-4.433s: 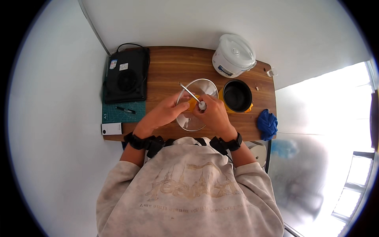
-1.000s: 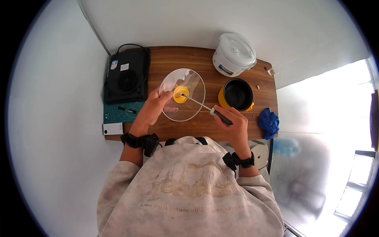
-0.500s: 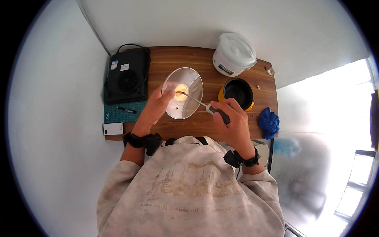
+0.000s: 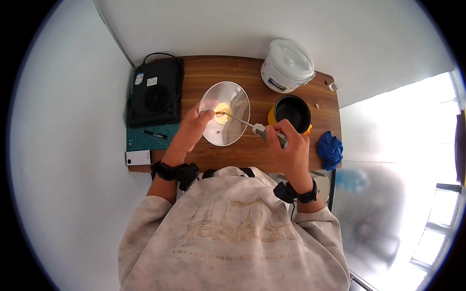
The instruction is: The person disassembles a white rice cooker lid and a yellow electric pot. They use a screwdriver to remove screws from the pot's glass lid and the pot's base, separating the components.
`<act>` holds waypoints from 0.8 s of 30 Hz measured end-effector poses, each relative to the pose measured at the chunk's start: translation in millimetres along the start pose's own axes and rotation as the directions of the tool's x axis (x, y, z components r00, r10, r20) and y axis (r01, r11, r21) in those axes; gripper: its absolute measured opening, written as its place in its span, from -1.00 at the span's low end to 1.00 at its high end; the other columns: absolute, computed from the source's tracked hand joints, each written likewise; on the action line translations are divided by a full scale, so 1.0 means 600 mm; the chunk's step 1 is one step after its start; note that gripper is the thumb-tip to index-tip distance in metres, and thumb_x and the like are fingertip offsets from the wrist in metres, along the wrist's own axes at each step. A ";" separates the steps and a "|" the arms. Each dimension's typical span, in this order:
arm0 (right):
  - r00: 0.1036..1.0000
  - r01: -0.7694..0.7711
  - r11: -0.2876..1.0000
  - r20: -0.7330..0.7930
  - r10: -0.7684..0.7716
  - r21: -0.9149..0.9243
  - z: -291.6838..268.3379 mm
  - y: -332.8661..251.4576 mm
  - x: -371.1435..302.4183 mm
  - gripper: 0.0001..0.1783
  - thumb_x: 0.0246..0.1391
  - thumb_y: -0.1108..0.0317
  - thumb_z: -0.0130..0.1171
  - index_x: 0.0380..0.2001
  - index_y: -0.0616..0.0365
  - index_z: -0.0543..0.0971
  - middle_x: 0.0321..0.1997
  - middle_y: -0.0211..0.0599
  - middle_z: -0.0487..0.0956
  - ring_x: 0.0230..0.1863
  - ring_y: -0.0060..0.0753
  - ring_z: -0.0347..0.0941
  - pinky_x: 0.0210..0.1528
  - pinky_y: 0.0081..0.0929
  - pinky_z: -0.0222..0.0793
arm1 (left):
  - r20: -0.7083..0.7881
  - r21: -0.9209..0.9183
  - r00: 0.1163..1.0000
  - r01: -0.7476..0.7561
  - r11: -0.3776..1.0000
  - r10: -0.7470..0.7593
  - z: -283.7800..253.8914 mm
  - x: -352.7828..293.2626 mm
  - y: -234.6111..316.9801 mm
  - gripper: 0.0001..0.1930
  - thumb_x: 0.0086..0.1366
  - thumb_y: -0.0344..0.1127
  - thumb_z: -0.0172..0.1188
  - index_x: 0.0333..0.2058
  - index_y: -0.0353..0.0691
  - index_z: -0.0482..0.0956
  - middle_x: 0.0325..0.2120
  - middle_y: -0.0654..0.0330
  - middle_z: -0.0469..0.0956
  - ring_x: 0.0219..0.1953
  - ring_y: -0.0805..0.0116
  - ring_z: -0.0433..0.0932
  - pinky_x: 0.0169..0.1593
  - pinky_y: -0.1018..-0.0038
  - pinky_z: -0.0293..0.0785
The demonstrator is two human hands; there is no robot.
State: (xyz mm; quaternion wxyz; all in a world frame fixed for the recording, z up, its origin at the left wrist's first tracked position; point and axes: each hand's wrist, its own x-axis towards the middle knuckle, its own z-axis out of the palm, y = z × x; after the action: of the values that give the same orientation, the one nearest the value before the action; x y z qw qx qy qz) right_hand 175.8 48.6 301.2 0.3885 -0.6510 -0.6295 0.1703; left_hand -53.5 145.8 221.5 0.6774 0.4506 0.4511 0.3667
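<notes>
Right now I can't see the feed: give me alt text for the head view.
Left hand tilts a glass lid over a wooden table while the right hand aims a screwdriver at its yellow knob. A black pot stands beside it.

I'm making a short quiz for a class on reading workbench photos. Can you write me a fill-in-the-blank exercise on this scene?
1. The right hand holds a screwdriver by its ____ handle.
2. The left hand steadies a clear round lid with a ____ knob at its centre.
3. The yellow pot is ____ inside and stands to the right of the lid.
4. At the table's far right corner sits a ____ rice cooker.

Missing words: grey; yellow; black; white
</notes>
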 end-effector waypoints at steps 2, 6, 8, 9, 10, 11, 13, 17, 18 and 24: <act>0.999 0.032 0.999 -0.022 -0.032 -0.004 -0.004 -0.002 0.002 -0.84 0.11 0.36 0.31 -0.42 0.19 0.55 -0.56 -0.23 0.62 -0.57 -0.20 0.57 -0.48 -0.40 0.44 | 0.019 -0.059 1.000 0.009 0.998 -0.007 -0.006 0.002 -0.007 -0.57 0.39 -0.32 0.13 0.15 -0.43 0.40 -0.06 0.08 0.56 -0.09 0.44 0.55 -0.07 0.48 0.56; 0.997 0.067 0.998 0.029 -0.067 0.014 -0.012 -0.001 0.005 -0.83 0.09 0.38 0.33 -0.41 0.20 0.53 -0.52 -0.20 0.63 -0.54 -0.20 0.59 -0.45 -0.41 0.46 | 0.049 -0.032 0.999 -0.018 0.999 0.019 -0.019 0.002 -0.004 -0.56 0.40 -0.30 0.12 0.16 -0.44 0.38 -0.04 0.05 0.54 -0.08 0.41 0.56 -0.09 0.43 0.63; 0.996 0.077 0.997 0.045 -0.078 0.007 -0.018 -0.001 0.005 -0.83 0.08 0.39 0.33 -0.39 0.21 0.52 -0.50 -0.19 0.63 -0.53 -0.19 0.59 -0.44 -0.41 0.47 | 0.031 -0.011 0.999 -0.030 0.999 0.031 -0.006 -0.012 0.017 -0.63 0.40 -0.31 0.07 0.11 -0.38 0.46 -0.11 0.12 0.58 -0.12 0.46 0.53 -0.08 0.49 0.52; 0.995 0.083 0.997 0.053 -0.083 0.004 -0.020 -0.002 0.005 -0.82 0.08 0.40 0.34 -0.39 0.21 0.52 -0.48 -0.19 0.64 -0.52 -0.19 0.59 -0.44 -0.41 0.47 | 0.022 0.000 0.999 -0.036 0.999 0.036 -0.001 -0.018 0.028 -0.65 0.40 -0.32 0.04 0.08 -0.36 0.50 -0.15 0.15 0.60 -0.15 0.49 0.52 -0.07 0.51 0.47; 0.994 0.087 0.996 0.071 -0.087 0.002 -0.024 -0.003 0.006 -0.82 0.08 0.40 0.34 -0.37 0.21 0.52 -0.46 -0.19 0.63 -0.51 -0.19 0.59 -0.43 -0.41 0.47 | 0.031 0.044 0.999 -0.029 0.999 0.027 -0.002 -0.019 0.029 -0.66 0.41 -0.32 0.04 0.08 -0.34 0.51 -0.16 0.16 0.60 -0.15 0.49 0.52 -0.07 0.52 0.46; 0.992 0.092 0.996 0.087 -0.092 0.001 -0.027 -0.006 0.007 -0.81 0.08 0.40 0.34 -0.36 0.22 0.51 -0.44 -0.18 0.63 -0.50 -0.19 0.58 -0.43 -0.42 0.47 | 0.040 0.089 0.999 -0.023 0.996 0.020 -0.005 -0.018 0.032 -0.67 0.41 -0.32 0.03 0.07 -0.32 0.52 -0.17 0.17 0.60 -0.16 0.49 0.52 -0.07 0.52 0.46; 0.988 0.101 0.995 0.121 -0.100 -0.003 -0.038 -0.016 0.010 -0.79 0.09 0.40 0.35 -0.34 0.22 0.50 -0.41 -0.18 0.62 -0.48 -0.18 0.57 -0.42 -0.42 0.47 | 0.095 0.155 0.995 -0.029 0.988 0.014 -0.011 -0.014 0.033 -0.66 0.42 -0.31 0.03 0.09 -0.32 0.51 -0.12 0.14 0.58 -0.12 0.45 0.54 -0.09 0.51 0.54; 0.974 0.120 0.993 0.193 -0.115 -0.014 -0.055 -0.029 0.016 -0.77 0.11 0.40 0.34 -0.31 0.21 0.47 -0.37 -0.17 0.59 -0.46 -0.18 0.55 -0.41 -0.41 0.46 | 0.192 0.191 0.981 -0.043 0.981 0.006 -0.015 -0.015 0.032 -0.65 0.45 -0.31 0.01 0.13 -0.32 0.50 0.03 0.09 0.53 0.01 0.34 0.57 -0.13 0.48 0.68; 0.971 0.129 0.992 0.205 -0.123 -0.017 -0.057 -0.030 0.015 -0.77 0.11 0.40 0.34 -0.30 0.21 0.47 -0.35 -0.17 0.58 -0.45 -0.18 0.55 -0.41 -0.40 0.46 | 0.197 0.190 0.980 -0.043 0.981 0.004 -0.012 -0.018 0.036 -0.65 0.46 -0.31 0.00 0.13 -0.31 0.50 0.05 0.09 0.53 0.03 0.33 0.57 -0.13 0.48 0.68; 0.959 0.152 0.988 0.247 -0.137 -0.040 -0.061 -0.033 0.011 -0.77 0.09 0.42 0.35 -0.30 0.19 0.47 -0.30 -0.20 0.55 -0.47 -0.17 0.52 -0.42 -0.36 0.42 | 0.202 0.188 0.979 -0.041 0.981 0.002 -0.013 -0.021 0.044 -0.65 0.46 -0.31 0.00 0.13 -0.31 0.50 0.06 0.08 0.53 0.08 0.30 0.56 -0.11 0.49 0.68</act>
State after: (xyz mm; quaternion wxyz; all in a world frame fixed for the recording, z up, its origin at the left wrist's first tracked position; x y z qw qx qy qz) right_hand 189.3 42.3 340.7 0.3004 -0.5885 -0.7231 0.2016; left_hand -67.2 145.2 248.6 0.6689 0.5534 0.4086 0.2817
